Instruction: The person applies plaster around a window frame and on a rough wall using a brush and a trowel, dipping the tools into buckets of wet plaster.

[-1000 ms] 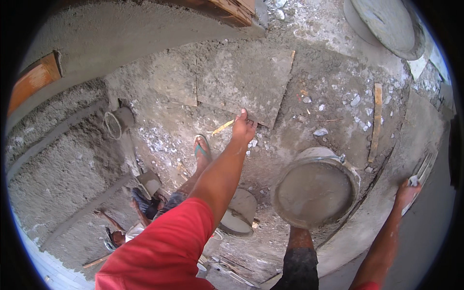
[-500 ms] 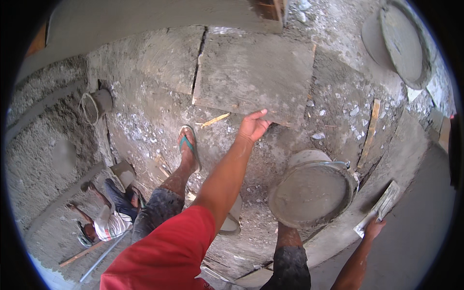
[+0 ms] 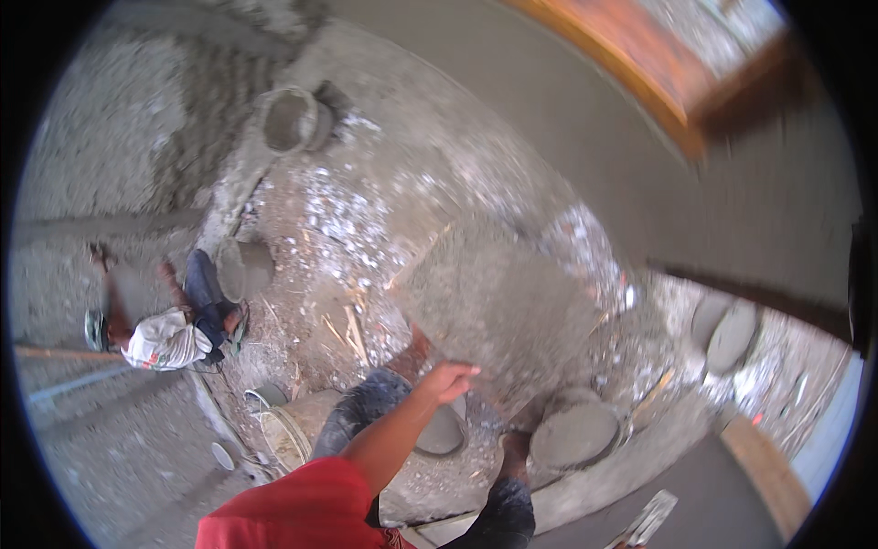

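My left hand (image 3: 448, 382) is closed on the near edge of a flat, mortar-covered board (image 3: 512, 302), thumb on top and fingers hidden beneath. The board is tilted and hides my left foot. At the bottom edge of the view, my right hand (image 3: 629, 545) is barely visible around the handle of a rectangular plastering trowel (image 3: 654, 517), smeared with grey mortar. Between that trowel and the board stands a bucket full of wet mortar (image 3: 576, 435). Another mortar-filled bucket (image 3: 441, 430) sits below my left hand, between my legs.
At the left, a person in a white shirt (image 3: 169, 343) crouches beside a bucket (image 3: 245, 270). Another bucket (image 3: 291, 121) stands farther back, and a mortar tub (image 3: 732, 339) at the right. A grey beam (image 3: 759, 297) and orange wooden frame (image 3: 631, 55) jut in overhead. Rubble and wood scraps litter the ground.
My left hand has taken hold of the board, and the board has come up off the ground, tilted. The view has swung round; the trowel now shows lower, at the bottom edge.
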A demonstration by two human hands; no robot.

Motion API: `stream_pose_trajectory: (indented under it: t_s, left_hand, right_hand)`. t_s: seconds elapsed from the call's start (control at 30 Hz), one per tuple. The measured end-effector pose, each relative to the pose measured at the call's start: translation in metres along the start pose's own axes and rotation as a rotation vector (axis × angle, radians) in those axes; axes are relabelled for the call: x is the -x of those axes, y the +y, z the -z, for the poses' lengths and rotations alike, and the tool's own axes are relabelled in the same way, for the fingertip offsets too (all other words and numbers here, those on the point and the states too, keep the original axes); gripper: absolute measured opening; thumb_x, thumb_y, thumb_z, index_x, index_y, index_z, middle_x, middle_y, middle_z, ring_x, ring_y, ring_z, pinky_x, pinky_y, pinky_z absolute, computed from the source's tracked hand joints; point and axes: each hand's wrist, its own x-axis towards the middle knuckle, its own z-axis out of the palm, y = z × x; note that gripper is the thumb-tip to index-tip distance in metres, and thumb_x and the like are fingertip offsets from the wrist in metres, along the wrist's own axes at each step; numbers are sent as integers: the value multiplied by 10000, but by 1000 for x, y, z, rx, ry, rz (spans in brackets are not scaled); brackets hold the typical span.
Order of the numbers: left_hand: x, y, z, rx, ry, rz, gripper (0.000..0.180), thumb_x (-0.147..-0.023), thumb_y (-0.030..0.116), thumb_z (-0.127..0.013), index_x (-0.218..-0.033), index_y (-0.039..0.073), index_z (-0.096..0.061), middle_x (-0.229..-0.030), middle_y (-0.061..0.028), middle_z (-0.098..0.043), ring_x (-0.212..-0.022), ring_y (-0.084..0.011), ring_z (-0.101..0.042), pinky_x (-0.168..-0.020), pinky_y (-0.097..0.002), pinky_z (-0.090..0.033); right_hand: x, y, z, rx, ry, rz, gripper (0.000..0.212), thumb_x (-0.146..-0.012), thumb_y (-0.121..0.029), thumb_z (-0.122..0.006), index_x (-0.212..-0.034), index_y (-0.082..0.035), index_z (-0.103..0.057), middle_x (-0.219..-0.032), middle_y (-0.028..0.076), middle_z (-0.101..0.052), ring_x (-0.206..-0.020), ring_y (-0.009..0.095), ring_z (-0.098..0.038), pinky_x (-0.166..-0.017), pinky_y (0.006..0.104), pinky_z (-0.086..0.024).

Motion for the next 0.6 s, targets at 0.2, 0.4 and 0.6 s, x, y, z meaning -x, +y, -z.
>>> stream_pose_trajectory:
  t_s: [0.2,0.4,0.6]
  left_hand:
    - [176,169,69,97,27,-168,128,-809,57,-741,-724,71,-646,-610,6,-500,-507,-120,-462,-500,-298,-398]
    - [288,323,144,274,6,-277,98,-813,25,-695,-898,3,-651,-829,-70,-628,-684,-193,-635,-599,-340,-521]
    - [309,495,176,173,28,-484,143,-831,37,-654,-964,15,-606,-922,-80,-634,-803,-211,-655,-711,-396,-579]
  right_hand:
    - [148,-184,277,41,-617,269,585,-957,-107,-385,-1520,16,-288,-1480,269,-429,-1285,395,-495,-1047,396,-408]
    - [97,-237,179,228,-553,754,727,-944,-403,-548,-1522,-32,-308,-1521,224,-388,-1392,381,-393,-1138,503,-298]
    - [221,-471,331,-80,-365,872,726,-801,-310,-739,-1386,-16,-423,-1282,264,-590,-1176,438,-574,-987,495,-469]
